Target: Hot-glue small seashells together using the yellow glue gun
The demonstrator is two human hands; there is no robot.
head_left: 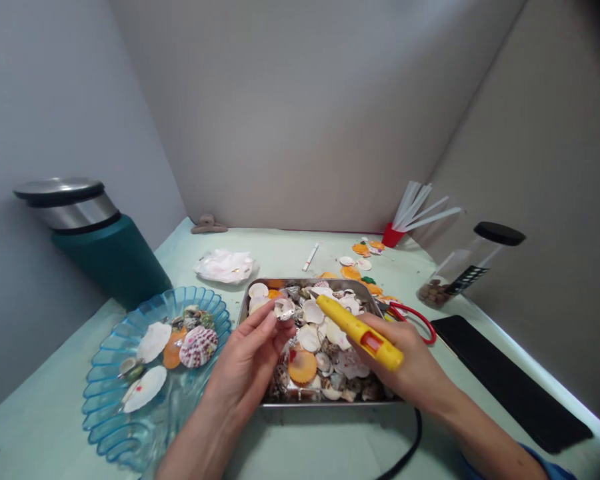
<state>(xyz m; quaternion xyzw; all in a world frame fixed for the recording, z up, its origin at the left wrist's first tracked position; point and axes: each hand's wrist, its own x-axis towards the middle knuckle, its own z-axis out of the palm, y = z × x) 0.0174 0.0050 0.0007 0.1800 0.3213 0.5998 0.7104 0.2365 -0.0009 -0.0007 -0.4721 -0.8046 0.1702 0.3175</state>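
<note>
The fingers of the left hand (243,360) pinch a small shell (284,309), and those of the right hand (405,350) wrap around a yellow glue gun (357,330). The gun's nozzle points leftward near the shell, apparently not touching it. The step in hand seems to be lining up gun and shell; the next move likely calls for a steady pinch and a careful tilt of the nozzle. The shell looks whitish, with a shiny greyish lower edge, and is held above the metal tray (330,404) on the counter (310,440).
</note>
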